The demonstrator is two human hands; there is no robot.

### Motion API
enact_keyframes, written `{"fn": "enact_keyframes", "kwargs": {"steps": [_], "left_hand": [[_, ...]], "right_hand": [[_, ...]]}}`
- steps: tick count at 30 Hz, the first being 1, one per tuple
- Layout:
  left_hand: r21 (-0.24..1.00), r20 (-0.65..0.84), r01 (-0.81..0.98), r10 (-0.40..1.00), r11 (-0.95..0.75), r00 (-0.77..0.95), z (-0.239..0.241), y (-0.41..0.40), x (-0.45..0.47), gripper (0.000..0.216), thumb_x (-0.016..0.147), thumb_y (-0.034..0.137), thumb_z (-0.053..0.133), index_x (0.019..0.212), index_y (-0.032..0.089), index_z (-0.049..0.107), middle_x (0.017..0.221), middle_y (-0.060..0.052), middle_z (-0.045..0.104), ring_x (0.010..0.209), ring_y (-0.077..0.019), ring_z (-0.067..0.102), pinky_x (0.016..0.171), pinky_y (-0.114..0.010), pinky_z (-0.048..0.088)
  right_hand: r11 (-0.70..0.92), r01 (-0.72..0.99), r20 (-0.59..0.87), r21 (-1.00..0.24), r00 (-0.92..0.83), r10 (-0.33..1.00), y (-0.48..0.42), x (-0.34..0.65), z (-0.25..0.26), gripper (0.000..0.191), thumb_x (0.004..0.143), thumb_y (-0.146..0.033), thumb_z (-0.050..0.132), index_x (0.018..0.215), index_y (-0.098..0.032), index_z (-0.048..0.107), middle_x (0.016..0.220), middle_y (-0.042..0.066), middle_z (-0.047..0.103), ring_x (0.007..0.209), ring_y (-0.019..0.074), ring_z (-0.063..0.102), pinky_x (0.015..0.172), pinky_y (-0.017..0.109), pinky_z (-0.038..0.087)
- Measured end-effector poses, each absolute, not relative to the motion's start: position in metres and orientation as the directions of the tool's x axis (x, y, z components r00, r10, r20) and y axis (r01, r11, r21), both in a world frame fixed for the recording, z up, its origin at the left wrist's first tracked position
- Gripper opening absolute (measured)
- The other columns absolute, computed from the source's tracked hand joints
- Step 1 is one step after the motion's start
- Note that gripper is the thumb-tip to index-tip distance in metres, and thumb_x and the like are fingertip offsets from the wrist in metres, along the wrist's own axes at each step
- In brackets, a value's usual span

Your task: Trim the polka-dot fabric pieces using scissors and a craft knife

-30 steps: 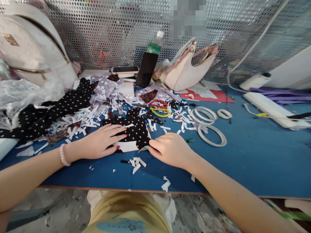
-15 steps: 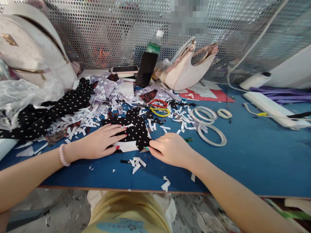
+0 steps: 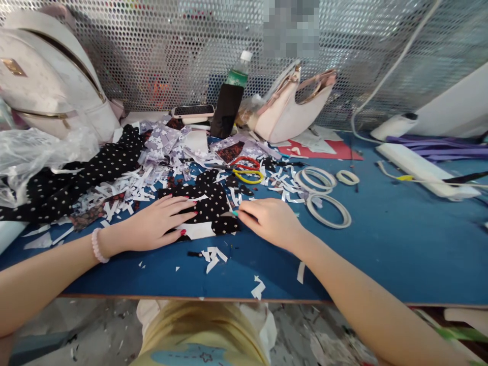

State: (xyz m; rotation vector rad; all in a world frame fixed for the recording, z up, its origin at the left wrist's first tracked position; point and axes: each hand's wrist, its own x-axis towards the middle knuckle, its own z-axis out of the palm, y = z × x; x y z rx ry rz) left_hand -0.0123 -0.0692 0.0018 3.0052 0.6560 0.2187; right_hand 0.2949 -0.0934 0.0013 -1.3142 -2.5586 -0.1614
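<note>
A piece of black fabric with light dots [image 3: 212, 199] lies on the blue table, with white patches [image 3: 198, 231] showing on it. My left hand [image 3: 162, 221] rests flat on its left part, fingers spread, pressing nothing between them. At the fabric's right edge, my right hand [image 3: 269, 221] is closed in a pinch. A small pale sliver [image 3: 229, 214] shows at the fingertips, over the fabric; what exactly the fingers hold is hidden. Just behind the fabric lie scissors with red and yellow handles [image 3: 248, 175].
White paper scraps [image 3: 215, 258] are strewn around. Rolls of white tape [image 3: 328, 209] lie on the right. At the back stand a backpack [image 3: 49, 76], a bottle [image 3: 237, 76], a phone [image 3: 193, 111] and a white handbag [image 3: 293, 109]. More dotted fabric [image 3: 82, 175] is heaped left.
My right hand has moved slightly away from me along the fabric's right edge, and the pale sliver now shows at its fingertips. My left hand stays in place on the fabric.
</note>
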Motion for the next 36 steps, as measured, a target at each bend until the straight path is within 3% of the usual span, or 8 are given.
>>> {"fn": "enact_keyframes", "kwargs": {"steps": [6, 9, 11, 14, 18, 25, 30, 36], "left_hand": [[0.085, 0.142, 0.399, 0.407, -0.913, 0.902, 0.001, -0.068, -0.012, 0.043, 0.101, 0.031, 0.039, 0.14, 0.015, 0.051, 0.15, -0.012, 0.045, 0.14, -0.0275, 0.039, 0.118, -0.049, 0.032], [0.077, 0.149, 0.397, 0.405, -0.914, 0.902, 0.0, -0.068, -0.013, 0.043, 0.101, 0.031, 0.039, 0.139, 0.015, 0.051, 0.149, -0.012, 0.046, 0.14, -0.0279, 0.04, 0.117, -0.05, 0.032], [0.069, 0.152, 0.394, 0.4, -0.917, 0.904, -0.001, -0.068, -0.013, 0.043, 0.101, 0.03, 0.039, 0.139, 0.013, 0.052, 0.149, -0.013, 0.047, 0.14, -0.0284, 0.04, 0.117, -0.051, 0.032], [0.07, 0.151, 0.391, 0.397, -0.918, 0.905, 0.0, -0.068, -0.012, 0.043, 0.101, 0.03, 0.039, 0.138, 0.012, 0.052, 0.148, -0.014, 0.047, 0.139, -0.0285, 0.041, 0.117, -0.051, 0.033], [0.085, 0.163, 0.385, 0.394, -0.919, 0.904, 0.001, -0.068, -0.011, 0.043, 0.101, 0.03, 0.039, 0.138, 0.014, 0.053, 0.147, -0.013, 0.049, 0.139, -0.0274, 0.041, 0.117, -0.05, 0.033], [0.078, 0.188, 0.367, 0.375, -0.927, 0.908, 0.001, -0.068, -0.01, 0.042, 0.102, 0.029, 0.038, 0.136, 0.011, 0.054, 0.144, -0.014, 0.052, 0.137, -0.0274, 0.043, 0.116, -0.049, 0.035], [0.09, 0.193, 0.368, 0.379, -0.925, 0.905, 0.002, -0.068, -0.01, 0.04, 0.101, 0.028, 0.04, 0.135, 0.013, 0.055, 0.143, -0.015, 0.053, 0.136, -0.028, 0.045, 0.115, -0.051, 0.035], [0.107, 0.216, 0.363, 0.378, -0.925, 0.9, 0.004, -0.068, -0.01, 0.037, 0.101, 0.026, 0.04, 0.131, 0.013, 0.058, 0.14, -0.015, 0.055, 0.134, -0.0277, 0.047, 0.115, -0.051, 0.036]], "right_hand": [[0.268, 0.962, 0.252, 0.056, -0.274, 0.928, -0.074, 0.315, -0.004, 0.021, 0.093, -0.022, 0.045, 0.085, -0.02, 0.064, 0.075, 0.005, 0.07, 0.065, 0.0183, 0.06, 0.051, 0.028, 0.029], [0.194, 0.973, 0.27, 0.121, -0.221, 0.937, -0.069, 0.321, -0.008, 0.019, 0.091, -0.022, 0.048, 0.09, -0.017, 0.066, 0.085, 0.012, 0.07, 0.083, 0.027, 0.063, 0.062, 0.033, 0.041], [0.233, 0.968, 0.31, 0.092, -0.251, 0.917, -0.068, 0.32, -0.011, 0.023, 0.09, -0.022, 0.05, 0.105, -0.013, 0.066, 0.102, 0.017, 0.068, 0.1, 0.0317, 0.06, 0.077, 0.04, 0.046], [0.403, 0.915, 0.318, -0.028, -0.374, 0.871, -0.067, 0.31, -0.015, 0.036, 0.093, -0.021, 0.046, 0.126, -0.014, 0.058, 0.127, 0.016, 0.061, 0.12, 0.0306, 0.051, 0.097, 0.044, 0.043], [0.498, 0.863, 0.27, -0.089, -0.46, 0.846, -0.063, 0.298, -0.022, 0.038, 0.097, -0.025, 0.039, 0.129, -0.016, 0.058, 0.139, 0.012, 0.056, 0.132, 0.0299, 0.042, 0.106, 0.051, 0.036], [0.605, 0.767, 0.392, -0.214, -0.5, 0.772, -0.063, 0.299, -0.019, 0.037, 0.097, -0.022, 0.039, 0.126, -0.017, 0.061, 0.132, 0.011, 0.062, 0.129, 0.0268, 0.05, 0.107, 0.052, 0.04], [0.683, 0.646, 0.576, -0.339, -0.431, 0.694, -0.07, 0.298, -0.014, 0.022, 0.093, -0.018, 0.047, 0.104, -0.02, 0.067, 0.107, 0.009, 0.071, 0.103, 0.0227, 0.066, 0.09, 0.041, 0.056], [0.663, 0.615, 0.616, -0.427, -0.339, 0.711, -0.071, 0.298, -0.012, 0.02, 0.088, -0.011, 0.049, 0.087, -0.022, 0.065, 0.09, 0.006, 0.071, 0.087, 0.0206, 0.069, 0.077, 0.036, 0.06]]}}
